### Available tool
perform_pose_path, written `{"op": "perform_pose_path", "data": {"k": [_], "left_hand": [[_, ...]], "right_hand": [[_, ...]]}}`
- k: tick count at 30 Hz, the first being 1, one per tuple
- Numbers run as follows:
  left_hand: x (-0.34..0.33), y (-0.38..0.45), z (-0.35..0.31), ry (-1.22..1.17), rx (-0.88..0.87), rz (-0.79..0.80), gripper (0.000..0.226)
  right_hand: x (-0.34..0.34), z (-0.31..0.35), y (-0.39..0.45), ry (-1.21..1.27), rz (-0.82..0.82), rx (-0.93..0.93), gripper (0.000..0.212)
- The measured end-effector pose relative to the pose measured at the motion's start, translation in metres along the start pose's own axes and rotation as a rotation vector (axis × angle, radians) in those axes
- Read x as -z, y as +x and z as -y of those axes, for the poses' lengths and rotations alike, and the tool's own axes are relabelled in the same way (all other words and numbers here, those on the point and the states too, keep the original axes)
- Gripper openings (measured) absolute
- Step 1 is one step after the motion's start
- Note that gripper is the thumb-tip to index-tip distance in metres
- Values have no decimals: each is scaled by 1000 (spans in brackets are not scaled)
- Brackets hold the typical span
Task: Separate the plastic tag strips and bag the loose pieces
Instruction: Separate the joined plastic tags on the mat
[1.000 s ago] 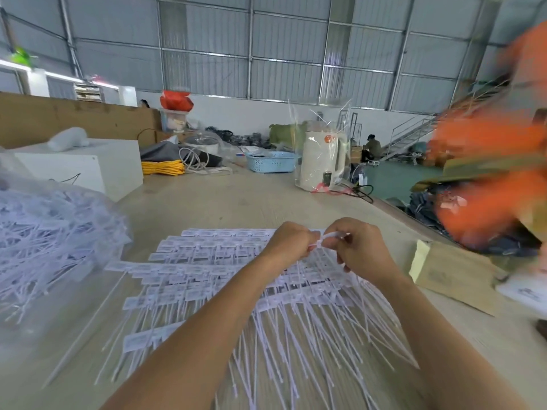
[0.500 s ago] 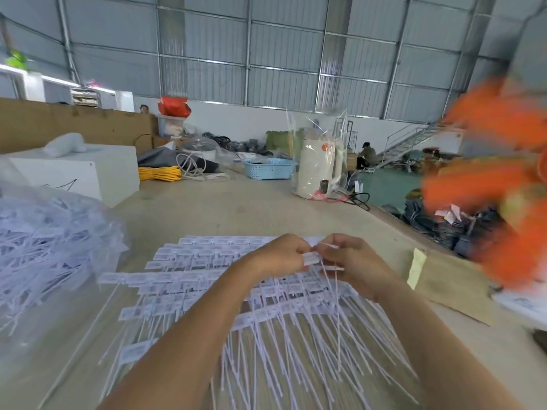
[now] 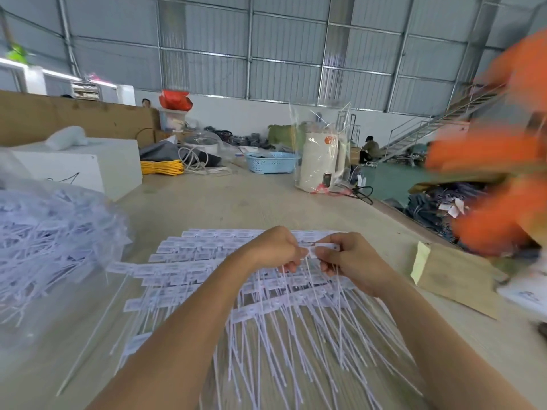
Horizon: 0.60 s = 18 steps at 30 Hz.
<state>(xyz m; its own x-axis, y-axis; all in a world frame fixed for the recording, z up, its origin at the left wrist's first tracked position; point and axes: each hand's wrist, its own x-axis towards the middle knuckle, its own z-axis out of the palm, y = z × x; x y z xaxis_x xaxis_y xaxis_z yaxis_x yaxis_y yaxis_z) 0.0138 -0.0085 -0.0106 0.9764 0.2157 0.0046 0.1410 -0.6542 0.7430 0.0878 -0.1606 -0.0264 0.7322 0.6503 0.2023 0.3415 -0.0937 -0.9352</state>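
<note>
A wide spread of white plastic tag strips [image 3: 207, 273] lies on the table, label heads in rows and thin tails fanned toward me. My left hand [image 3: 273, 250] and my right hand [image 3: 352, 258] meet just above the spread's far right part. Both pinch the same short run of tags [image 3: 321, 249], whose tails hang down between the hands. At the left sits a clear plastic bag [image 3: 50, 238] full of loose white tags.
A tan paper envelope [image 3: 453, 276] lies right of the hands. Farther back stand a white box [image 3: 88, 170], a blue basket [image 3: 270, 162] and a white kettle in clear wrap [image 3: 321, 164]. A blurred orange shape [image 3: 497, 184] fills the right side. The table edge [image 3: 393, 210] runs diagonally at the right.
Both hands have stayed together on the tags, dropping slightly toward me. The held tags' tails now hang more clearly between the hands. The blurred orange shape at the right keeps shifting.
</note>
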Motion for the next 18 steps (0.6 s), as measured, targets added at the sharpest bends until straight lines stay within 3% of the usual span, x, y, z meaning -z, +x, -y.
{"op": "perform_pose_path", "data": {"k": [8,13,18], "left_hand": [[-4,1,-6,-126,71,-120,38],[1,-4,-9,-279,127,-68,30],[4,-9,-13,-274,132,-8,26]], "right_hand": [[-5,5,-4,-161,-53,146,9],[-9,5,-2,-363,-150,302,16],[-5,-6,5,-601,-273,443,13]]}}
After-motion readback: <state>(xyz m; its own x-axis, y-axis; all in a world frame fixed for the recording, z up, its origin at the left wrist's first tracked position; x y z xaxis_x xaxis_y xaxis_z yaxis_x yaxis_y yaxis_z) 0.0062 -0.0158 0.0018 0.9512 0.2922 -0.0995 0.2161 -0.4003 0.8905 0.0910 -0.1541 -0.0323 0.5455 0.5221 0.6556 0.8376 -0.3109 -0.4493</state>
